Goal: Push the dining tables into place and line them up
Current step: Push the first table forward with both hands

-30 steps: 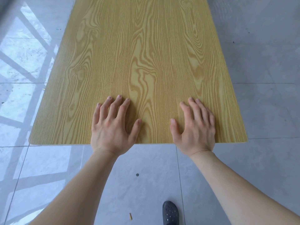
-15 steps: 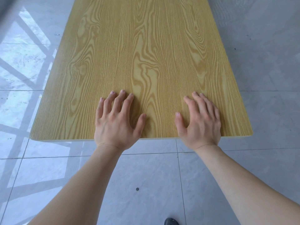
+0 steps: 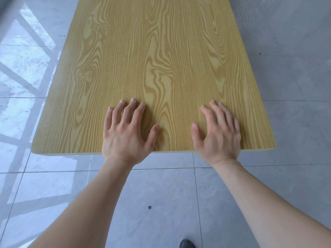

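A long dining table (image 3: 157, 56) with a yellow wood-grain top stretches away from me, its near short edge straight ahead. My left hand (image 3: 125, 135) lies flat on the top at that edge, left of the middle, fingers spread. My right hand (image 3: 217, 133) lies flat to the right of the middle, palm at the edge, fingers pointing away. Both palms press on the tabletop; neither hand wraps around anything. The table's legs are hidden under the top, and its far end is out of frame.
Glossy grey floor tiles (image 3: 295, 77) surround the table, with bright window reflections on the left (image 3: 23, 68). The toe of a dark shoe (image 3: 187, 244) shows at the bottom edge, and a small dark spot (image 3: 149, 207) sits on the tile below my arms.
The table's near edge has slid forward over the floor tiles, away from me, with both hands staying flat on it. The small yellow object on the floor has dropped out of view.
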Motion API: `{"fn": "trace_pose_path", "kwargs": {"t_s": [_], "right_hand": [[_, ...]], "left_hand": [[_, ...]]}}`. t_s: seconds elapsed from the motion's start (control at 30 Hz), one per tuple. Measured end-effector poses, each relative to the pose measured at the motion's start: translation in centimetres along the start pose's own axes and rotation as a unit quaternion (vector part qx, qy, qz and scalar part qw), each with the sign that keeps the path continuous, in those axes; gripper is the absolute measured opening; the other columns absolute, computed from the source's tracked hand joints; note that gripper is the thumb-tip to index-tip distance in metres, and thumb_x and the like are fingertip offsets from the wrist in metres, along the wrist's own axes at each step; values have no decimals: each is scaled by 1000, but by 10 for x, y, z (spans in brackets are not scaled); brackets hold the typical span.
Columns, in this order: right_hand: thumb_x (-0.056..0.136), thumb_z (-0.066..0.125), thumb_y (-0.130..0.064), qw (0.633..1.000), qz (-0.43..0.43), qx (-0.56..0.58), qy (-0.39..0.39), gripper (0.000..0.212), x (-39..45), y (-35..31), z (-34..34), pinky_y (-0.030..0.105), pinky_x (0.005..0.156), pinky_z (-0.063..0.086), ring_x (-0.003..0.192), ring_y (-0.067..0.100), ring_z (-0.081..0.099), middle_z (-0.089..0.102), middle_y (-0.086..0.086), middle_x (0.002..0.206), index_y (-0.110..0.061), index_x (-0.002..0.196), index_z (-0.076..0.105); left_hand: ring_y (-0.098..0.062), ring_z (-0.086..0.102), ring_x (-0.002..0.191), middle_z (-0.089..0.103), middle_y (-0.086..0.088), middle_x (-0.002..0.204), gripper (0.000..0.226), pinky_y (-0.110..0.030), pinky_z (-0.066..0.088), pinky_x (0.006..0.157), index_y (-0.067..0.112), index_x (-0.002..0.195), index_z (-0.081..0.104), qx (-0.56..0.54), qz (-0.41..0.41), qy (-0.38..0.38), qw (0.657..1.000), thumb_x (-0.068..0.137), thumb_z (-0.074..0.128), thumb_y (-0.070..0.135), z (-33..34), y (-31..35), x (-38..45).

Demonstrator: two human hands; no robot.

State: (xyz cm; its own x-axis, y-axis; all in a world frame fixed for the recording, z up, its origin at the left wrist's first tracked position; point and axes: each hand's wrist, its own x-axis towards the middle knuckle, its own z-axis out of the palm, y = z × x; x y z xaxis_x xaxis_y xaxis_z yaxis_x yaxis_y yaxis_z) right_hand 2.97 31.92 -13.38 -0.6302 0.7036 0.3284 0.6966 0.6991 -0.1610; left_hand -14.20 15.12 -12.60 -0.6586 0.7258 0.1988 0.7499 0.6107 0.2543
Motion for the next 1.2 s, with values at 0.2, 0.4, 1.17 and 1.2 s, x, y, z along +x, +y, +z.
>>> {"fn": "trace_pose_path", "kwargs": {"t_s": [0.2, 0.4, 1.17, 1.2], "right_hand": [[95, 41, -52, 1000, 3, -1, -15, 61, -1, -1, -1, 53, 118, 29, 149, 30, 35, 47, 11, 155, -14, 141, 56], [97, 39, -51, 998, 4, -8, -55, 63, -2, -2, -7, 53, 120, 24, 151, 31, 30, 42, 13, 158, -13, 145, 51], [103, 43, -52, 906, 25, 51, -419, 63, 101, 52, -130, 44, 125, 19, 154, 25, 20, 21, 5, 169, -23, 158, 31], [103, 43, -52, 908, 37, 51, -414, 62, 110, 67, -141, 43, 124, 21, 153, 26, 23, 26, 5, 166, -21, 156, 33]], "left_hand": [[-28, 28, 153, 43, 0, 159, 69, -51, 16, 125, 23, 149, 48, -1, -8, -3, 1000, 94, 47, 65, -2, 1, 0], [-26, 25, 154, 42, 1, 159, 70, -52, 16, 125, 25, 151, 46, -6, -15, -21, 1000, 94, 47, 66, -6, 2, 0], [-18, 31, 148, 37, 9, 160, 76, -37, 25, 121, 32, 158, 30, -19, 37, -247, 968, 95, 36, 73, -63, 102, 100], [-17, 28, 150, 34, 10, 162, 75, -36, 23, 122, 32, 158, 30, -16, 47, -262, 964, 95, 36, 72, -66, 118, 112]]}}
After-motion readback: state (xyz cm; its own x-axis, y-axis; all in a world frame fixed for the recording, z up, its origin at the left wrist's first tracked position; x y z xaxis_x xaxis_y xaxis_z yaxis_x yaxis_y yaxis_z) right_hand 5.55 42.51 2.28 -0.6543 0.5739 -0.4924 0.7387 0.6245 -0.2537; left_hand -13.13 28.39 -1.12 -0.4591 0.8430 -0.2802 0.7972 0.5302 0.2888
